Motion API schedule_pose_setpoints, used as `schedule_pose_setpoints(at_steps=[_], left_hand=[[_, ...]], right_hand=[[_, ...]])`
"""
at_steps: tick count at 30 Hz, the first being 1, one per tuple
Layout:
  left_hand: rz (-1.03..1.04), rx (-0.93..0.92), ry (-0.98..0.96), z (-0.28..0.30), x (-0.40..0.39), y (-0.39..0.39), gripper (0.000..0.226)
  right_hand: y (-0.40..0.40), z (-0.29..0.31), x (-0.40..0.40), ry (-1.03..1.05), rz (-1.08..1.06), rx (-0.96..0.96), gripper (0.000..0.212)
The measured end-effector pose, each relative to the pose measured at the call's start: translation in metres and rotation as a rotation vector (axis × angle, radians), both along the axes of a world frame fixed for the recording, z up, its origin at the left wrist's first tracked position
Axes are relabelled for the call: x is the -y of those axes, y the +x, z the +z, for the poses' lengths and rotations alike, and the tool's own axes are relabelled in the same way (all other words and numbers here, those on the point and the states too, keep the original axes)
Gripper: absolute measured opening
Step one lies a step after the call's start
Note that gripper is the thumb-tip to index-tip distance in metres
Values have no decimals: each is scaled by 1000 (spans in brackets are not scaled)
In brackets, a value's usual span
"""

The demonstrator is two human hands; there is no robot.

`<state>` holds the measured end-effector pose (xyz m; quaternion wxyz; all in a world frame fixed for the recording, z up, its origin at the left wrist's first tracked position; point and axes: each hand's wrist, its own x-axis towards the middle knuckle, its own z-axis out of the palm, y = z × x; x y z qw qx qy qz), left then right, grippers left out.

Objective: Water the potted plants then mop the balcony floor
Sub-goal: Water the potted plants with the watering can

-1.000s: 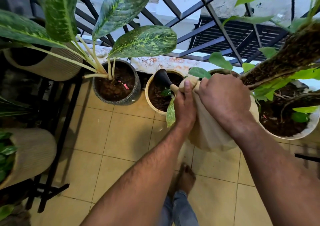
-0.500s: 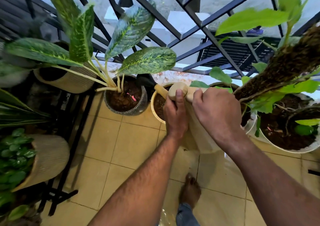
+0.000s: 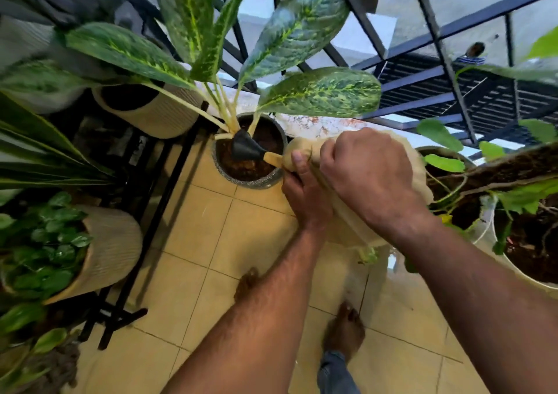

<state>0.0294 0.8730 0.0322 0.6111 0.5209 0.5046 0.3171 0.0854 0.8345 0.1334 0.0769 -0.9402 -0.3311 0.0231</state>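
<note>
Now both hands, left hand and right hand, grip tilted watering can.

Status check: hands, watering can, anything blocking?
Both hands grip the watering can: left hand, right hand. Black rose over the grey pot. Leaf stalks crowd the spout.
</note>
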Motion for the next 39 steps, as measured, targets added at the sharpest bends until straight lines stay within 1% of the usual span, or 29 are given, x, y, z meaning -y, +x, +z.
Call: schedule_pose_setpoints(at_steps=[2, 7, 10, 13, 15, 17, 19, 21, 24, 25, 28, 30, 33, 34, 39], left_hand=[[38, 15, -46, -4, -12, -1, 41], [105, 73, -147, -19, -39, 0, 39], [142, 108, -200, -23, -54, 5, 36], [177, 97, -235, -28, -65, 13, 25], [166, 94, -264, -30, -70, 18, 27], [162, 108, -319, -31, -76, 20, 27], [155, 112, -355, -32, -78, 21, 34], [151, 91, -336, -33, -77, 20, 37], [138, 95, -265, -36, -72, 17, 27], [131, 100, -248, -37, -70, 17, 28], [106, 119, -222, -40, -66, 13, 43], [65, 103, -168, -39, -62, 8, 48], [24, 48, -103, -40, -55, -1, 62], [17, 35, -85, -40, -52, -5, 64], [-61, -63, 64, -36, -39, -25, 55]], right_hand=[[-1, -2, -18, -27, 38, 11, 35], [-5, -5, -59, -132, 112, 53, 41], [-7, -3, -76, -87, 168, 74, 43], [-5, -2, -88, -18, 195, 42, 48], [-2, -4, -95, -26, 189, 1, 54], [1, -6, -99, -41, 180, -28, 56], [4, -7, -101, -48, 202, -30, 56], [6, -8, -100, -70, 206, -40, 59], [8, -12, -96, -91, 152, -48, 59], [8, -13, -94, -88, 138, -50, 57], [7, -15, -86, -83, 128, -49, 52], [5, -17, -77, -55, 133, -26, 50], [4, -27, -63, -62, 56, -54, 56], [4, -33, -57, -72, 31, -64, 57], [-9, -45, -29, -26, -21, -74, 60]])
